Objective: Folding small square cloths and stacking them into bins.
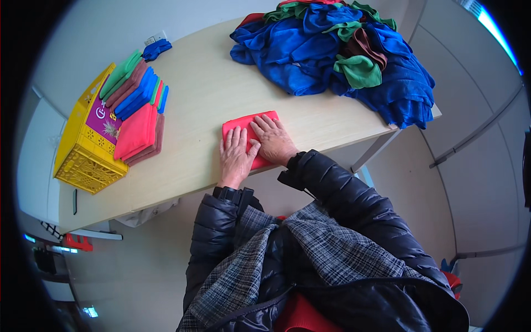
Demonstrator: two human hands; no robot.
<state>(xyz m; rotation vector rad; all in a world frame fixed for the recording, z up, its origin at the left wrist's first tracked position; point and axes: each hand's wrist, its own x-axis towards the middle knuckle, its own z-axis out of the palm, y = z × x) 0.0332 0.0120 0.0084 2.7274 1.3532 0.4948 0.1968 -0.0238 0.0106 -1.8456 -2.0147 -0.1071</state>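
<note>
A folded red cloth (235, 123) lies flat near the front edge of the table. My left hand (237, 157) rests on its left part, palm down, with the fingers stretched out. On the cloth's right side lies my right hand (272, 141), also flat, its fingers slightly spread. The hands are close together, and between them they cover much of the cloth. To the left, folded red cloths (135, 133), blue cloths (135, 98), brown cloths (126, 87) and green cloths (120, 76) are stacked in a row against a yellow plastic crate.
The yellow crate (91, 166) stands at the table's left end. A crumpled blue cloth (156, 49) lies behind it, by a wall socket (155, 39). A large loose heap of blue, green, red and brown cloths (310, 55) covers the far right of the pale wooden table (193, 99).
</note>
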